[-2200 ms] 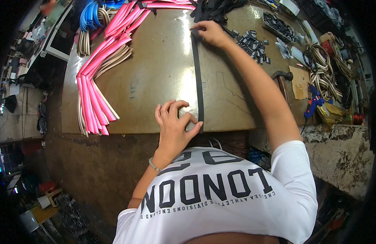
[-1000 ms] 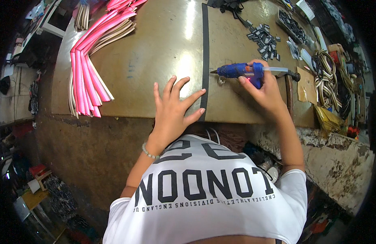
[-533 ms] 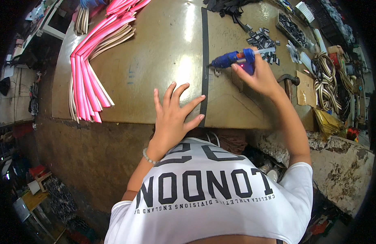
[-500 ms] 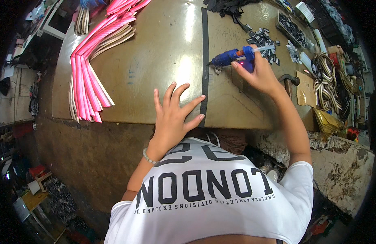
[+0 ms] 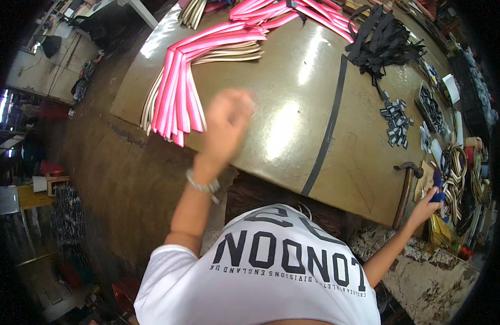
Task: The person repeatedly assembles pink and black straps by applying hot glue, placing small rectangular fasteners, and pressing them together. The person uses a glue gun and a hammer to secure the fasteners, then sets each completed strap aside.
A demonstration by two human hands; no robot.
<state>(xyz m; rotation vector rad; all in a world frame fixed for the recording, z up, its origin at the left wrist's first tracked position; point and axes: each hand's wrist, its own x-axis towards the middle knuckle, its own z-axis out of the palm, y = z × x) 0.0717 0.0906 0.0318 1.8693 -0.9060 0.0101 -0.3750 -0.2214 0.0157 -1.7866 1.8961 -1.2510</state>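
The left hand [image 5: 227, 122] is being held up left of centre, its blurred fingers curled inward; whether anything is being gripped cannot be told. At the lower right, a blue glue gun [image 5: 438, 197] is being grasped by the outstretched right hand [image 5: 422, 211], while a black strap [image 5: 332, 122] is being supported flat by the table [image 5: 363, 179] right of centre.

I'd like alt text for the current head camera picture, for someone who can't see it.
A person's right hand touches a blue glue gun at the right of a worktable. The left hand, blurred, is near pink strips; a black strap lies between the hands.
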